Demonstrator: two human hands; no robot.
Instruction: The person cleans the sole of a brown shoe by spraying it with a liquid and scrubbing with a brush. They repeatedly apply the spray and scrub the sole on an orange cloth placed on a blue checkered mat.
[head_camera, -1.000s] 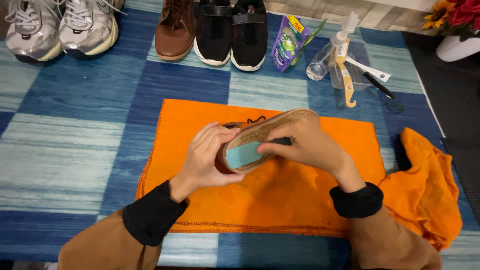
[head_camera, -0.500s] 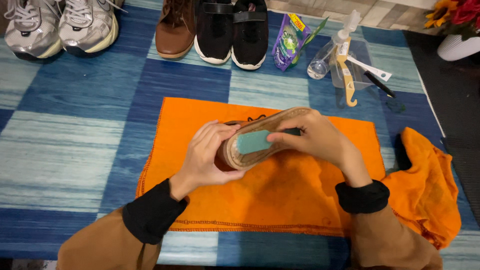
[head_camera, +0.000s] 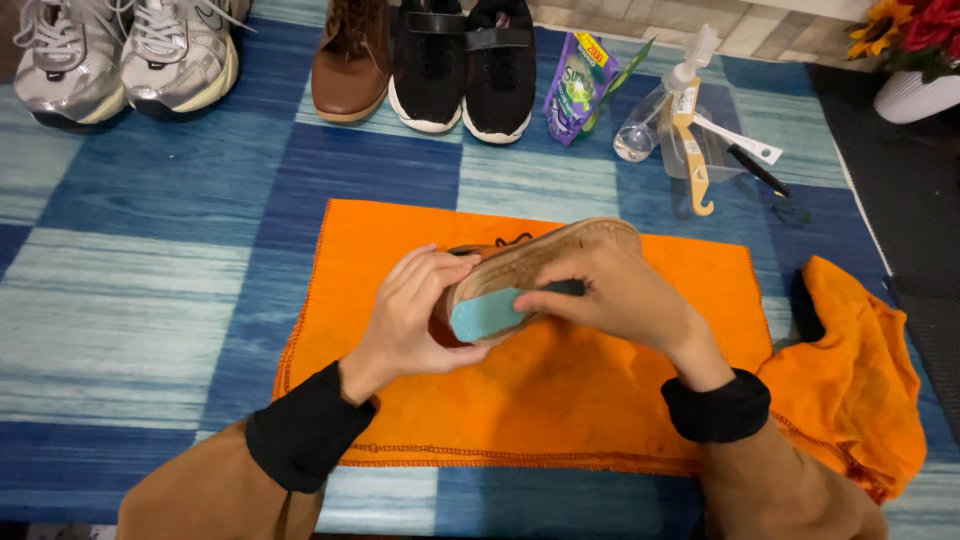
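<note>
Tan rubber-soled shoe (head_camera: 540, 265) upturned, left hand (head_camera: 420, 310) cupping heel, right hand (head_camera: 620, 295) pressing sole.

sponge slides back down to the heel

the right hand (head_camera: 620, 300) has drawn the teal sponge (head_camera: 487, 312) back from mid-sole, where it sat half a second ago, to the heel end of the upturned brown shoe (head_camera: 545, 262), close to the left hand (head_camera: 420, 315); the left thumb now lies just under the sponge, and the sole's toe end shows bare again.
</note>
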